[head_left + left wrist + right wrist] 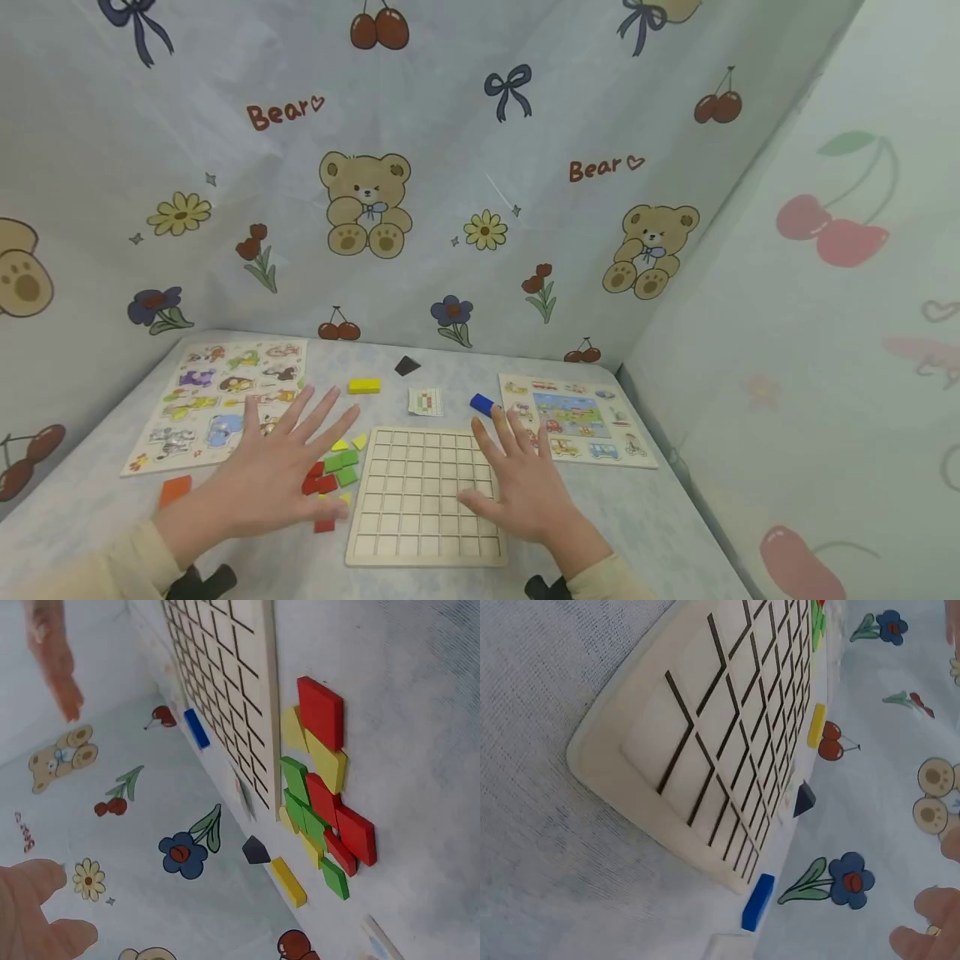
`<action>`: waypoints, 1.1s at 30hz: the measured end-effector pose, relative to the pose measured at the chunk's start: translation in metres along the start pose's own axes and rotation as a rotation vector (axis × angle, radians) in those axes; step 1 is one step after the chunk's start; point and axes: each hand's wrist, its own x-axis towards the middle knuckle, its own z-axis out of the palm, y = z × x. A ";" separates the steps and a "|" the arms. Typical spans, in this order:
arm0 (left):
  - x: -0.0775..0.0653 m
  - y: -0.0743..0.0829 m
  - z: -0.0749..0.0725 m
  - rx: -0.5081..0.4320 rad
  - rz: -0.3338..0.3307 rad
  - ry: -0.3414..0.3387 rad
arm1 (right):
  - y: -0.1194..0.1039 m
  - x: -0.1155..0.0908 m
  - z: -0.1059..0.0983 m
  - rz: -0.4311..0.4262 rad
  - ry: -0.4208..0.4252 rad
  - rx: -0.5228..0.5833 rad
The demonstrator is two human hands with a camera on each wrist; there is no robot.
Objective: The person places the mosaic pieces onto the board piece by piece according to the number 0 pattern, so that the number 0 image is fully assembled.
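Both hands are held up over the table with fingers spread and nothing in them. My left hand (277,475) hovers left of the wooden grid board (423,500), overlapping a cluster of small tiles in the head view. Among those are a red tile (321,712), a green tile (295,777) and a yellow tile (327,761), lying flat beside the board's edge. Over the board's right side is my right hand (525,492), fingers pointing away from me. The board's squares hold no tiles. In the right wrist view, fingers (937,907) show at the right edge.
An animal puzzle board (168,408) lies left, a vehicle puzzle board (637,454) right. Behind the grid board are a yellow block (364,386), a black piece (407,366), a small printed card (425,402) and a blue block (482,405). An orange block (175,489) lies by the left wrist.
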 end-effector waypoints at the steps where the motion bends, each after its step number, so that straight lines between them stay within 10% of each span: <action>1: 0.002 -0.001 0.002 -0.037 -0.022 0.002 | 0.003 0.001 0.004 0.025 -0.015 0.074; 6: 0.012 0.001 0.014 -0.315 -0.208 0.009 | 0.019 -0.001 0.032 0.185 -0.074 0.566; 10: 0.026 0.002 0.036 -0.456 -0.363 -0.022 | 0.031 -0.007 0.056 0.317 -0.042 0.751; 17: 0.048 -0.003 0.080 -0.551 -0.472 -0.023 | 0.043 -0.015 0.089 0.269 0.123 0.653; 23: 0.046 -0.014 0.111 -0.458 -0.481 0.079 | 0.040 -0.017 0.088 0.175 0.072 0.506; 33: 0.048 -0.015 0.124 -0.367 -0.475 0.086 | 0.044 -0.019 0.085 0.168 0.034 0.529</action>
